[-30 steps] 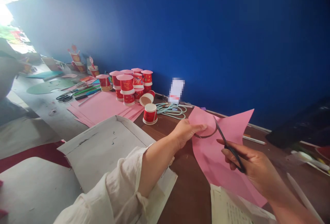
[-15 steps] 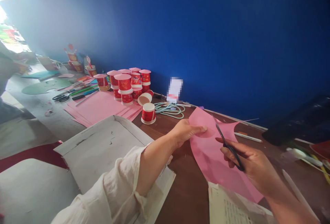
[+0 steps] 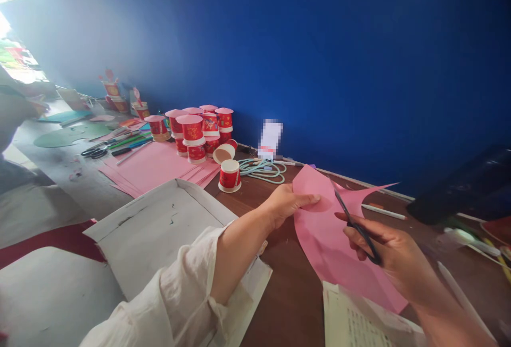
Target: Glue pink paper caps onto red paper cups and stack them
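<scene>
My left hand (image 3: 289, 201) pinches the upper left part of a pink paper sheet (image 3: 319, 240), thumb flat on top and fingers hidden beneath. In my right hand (image 3: 385, 243) is a pair of black-handled scissors (image 3: 361, 235), its blades at the paper just right of my left thumb. A curved cut edge runs along the sheet's upper right, and a thin pointed strip sticks out to the right. Below the sheet's lower edge lies a printed booklet (image 3: 359, 320). A red paper cup (image 3: 230, 175) stands upside down beyond my left forearm.
Several red cups with pink paper tops (image 3: 192, 130) stand stacked against the blue wall (image 3: 319, 59). Pink sheets (image 3: 159, 168) and an open white box lid (image 3: 159, 230) lie at left. A coiled pale cord (image 3: 263, 171) and a white pen (image 3: 384, 212) lie near the wall. Another person (image 3: 16, 123) is at far left.
The pointed strip at the paper's right has swung out further and looks wider. The scissors have shifted very slightly; my left hand keeps its place. The person at far left has moved a little.
</scene>
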